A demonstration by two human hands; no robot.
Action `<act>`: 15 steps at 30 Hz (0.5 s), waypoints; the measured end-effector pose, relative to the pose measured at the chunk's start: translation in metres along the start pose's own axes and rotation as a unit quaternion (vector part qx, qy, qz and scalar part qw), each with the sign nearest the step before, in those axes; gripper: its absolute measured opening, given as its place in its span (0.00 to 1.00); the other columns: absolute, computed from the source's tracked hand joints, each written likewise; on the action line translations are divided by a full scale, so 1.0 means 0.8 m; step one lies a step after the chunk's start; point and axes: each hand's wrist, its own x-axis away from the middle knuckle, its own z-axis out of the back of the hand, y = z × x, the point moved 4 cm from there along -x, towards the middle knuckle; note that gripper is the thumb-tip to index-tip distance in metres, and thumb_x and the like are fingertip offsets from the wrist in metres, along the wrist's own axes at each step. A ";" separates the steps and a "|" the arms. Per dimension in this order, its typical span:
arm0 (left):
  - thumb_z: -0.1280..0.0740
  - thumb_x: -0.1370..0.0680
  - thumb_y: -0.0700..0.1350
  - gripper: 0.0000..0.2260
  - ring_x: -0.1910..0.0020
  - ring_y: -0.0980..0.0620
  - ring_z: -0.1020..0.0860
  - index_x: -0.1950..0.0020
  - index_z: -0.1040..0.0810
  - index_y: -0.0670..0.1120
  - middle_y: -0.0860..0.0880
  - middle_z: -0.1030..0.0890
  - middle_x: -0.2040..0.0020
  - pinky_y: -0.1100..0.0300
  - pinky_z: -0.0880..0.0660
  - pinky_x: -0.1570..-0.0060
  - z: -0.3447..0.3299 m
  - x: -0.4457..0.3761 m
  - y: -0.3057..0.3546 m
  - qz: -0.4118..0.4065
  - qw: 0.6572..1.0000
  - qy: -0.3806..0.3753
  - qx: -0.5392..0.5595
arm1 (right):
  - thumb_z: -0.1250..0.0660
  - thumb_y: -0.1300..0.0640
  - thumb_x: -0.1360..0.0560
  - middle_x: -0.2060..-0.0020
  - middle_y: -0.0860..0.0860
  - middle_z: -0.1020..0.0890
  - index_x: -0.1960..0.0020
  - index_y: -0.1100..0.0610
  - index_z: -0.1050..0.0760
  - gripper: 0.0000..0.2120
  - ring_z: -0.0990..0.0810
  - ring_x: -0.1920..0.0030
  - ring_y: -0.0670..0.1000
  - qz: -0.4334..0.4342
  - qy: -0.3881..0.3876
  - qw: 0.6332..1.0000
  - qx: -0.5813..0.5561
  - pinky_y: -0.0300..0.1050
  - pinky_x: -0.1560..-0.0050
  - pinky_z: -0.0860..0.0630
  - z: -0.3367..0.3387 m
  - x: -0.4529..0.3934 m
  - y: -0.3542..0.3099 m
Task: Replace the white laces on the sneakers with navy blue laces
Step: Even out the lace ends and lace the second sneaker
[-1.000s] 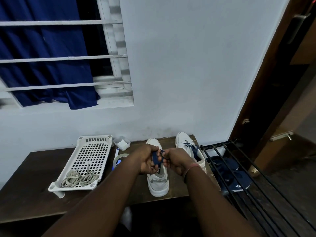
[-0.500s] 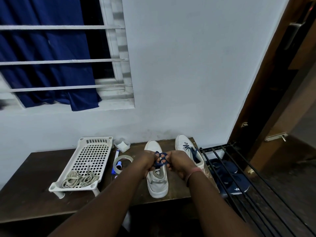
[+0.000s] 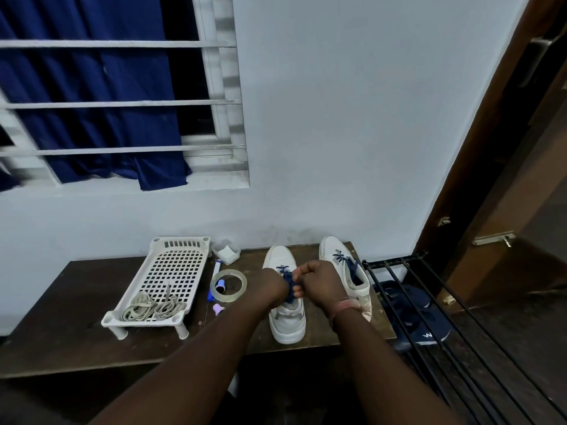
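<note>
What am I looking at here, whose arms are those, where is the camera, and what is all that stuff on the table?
There is no machine here. The camera sits on a person's head, looking forward and down, so the two arms reaching in are that person's own. Both the left hand and the right hand pinch a navy blue lace over the nearer white sneaker. The second sneaker, to its right, already shows blue lacing. Both stand on a dark wooden table against the wall. To the left stands a white perforated tray with the old pale laces coiled in it. Between tray and shoes lie a roll of clear tape and a pen.
</note>
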 end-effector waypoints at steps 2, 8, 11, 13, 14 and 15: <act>0.39 0.16 0.41 0.14 0.37 0.40 0.20 0.35 0.21 0.36 0.38 0.19 0.37 0.53 0.23 0.40 -0.004 0.008 0.004 0.024 0.999 -0.034 0.025 | 0.40 0.74 0.24 0.67 0.58 0.18 0.63 0.62 0.21 0.14 0.19 0.68 0.53 0.005 -0.007 0.999 0.038 0.52 0.59 0.15 -0.004 0.000 0.002; 0.35 0.18 0.43 0.12 0.49 0.46 0.21 0.38 0.18 0.39 0.44 0.19 0.55 0.56 0.28 0.51 0.009 0.029 0.017 0.041 0.999 -0.026 -0.021 | 0.32 0.58 0.31 0.64 0.56 0.15 0.62 0.58 0.15 0.07 0.16 0.60 0.57 0.074 -0.011 0.949 0.307 0.52 0.55 0.17 -0.014 0.001 -0.008; 0.34 0.18 0.41 0.12 0.40 0.45 0.20 0.35 0.20 0.41 0.43 0.18 0.42 0.56 0.25 0.44 0.014 0.034 0.023 0.029 0.998 -0.023 -0.049 | 0.33 0.49 0.37 0.62 0.55 0.15 0.61 0.57 0.16 0.14 0.16 0.59 0.58 0.086 -0.033 0.901 0.424 0.47 0.55 0.18 -0.027 0.002 -0.013; 0.34 0.18 0.39 0.15 0.36 0.45 0.21 0.32 0.22 0.41 0.43 0.20 0.35 0.57 0.26 0.39 0.017 0.018 0.005 0.063 0.998 0.002 -0.018 | 0.35 0.46 0.37 0.63 0.54 0.15 0.59 0.56 0.16 0.16 0.16 0.60 0.57 0.102 -0.040 0.870 0.480 0.46 0.54 0.19 -0.038 -0.015 0.003; 0.34 0.19 0.39 0.15 0.37 0.44 0.20 0.32 0.21 0.41 0.42 0.20 0.35 0.56 0.25 0.39 0.014 0.009 -0.004 0.062 0.998 0.000 0.000 | 0.33 0.46 0.34 0.62 0.53 0.15 0.58 0.55 0.16 0.14 0.16 0.59 0.57 0.116 -0.036 0.861 0.494 0.46 0.53 0.19 -0.043 -0.017 0.006; 0.34 0.19 0.40 0.14 0.39 0.43 0.19 0.33 0.20 0.40 0.41 0.18 0.37 0.54 0.22 0.39 0.013 0.010 -0.008 0.068 0.997 -0.017 0.022 | 0.32 0.48 0.30 0.62 0.53 0.15 0.58 0.55 0.17 0.11 0.15 0.59 0.57 0.124 -0.029 0.853 0.505 0.47 0.53 0.18 -0.044 -0.009 0.001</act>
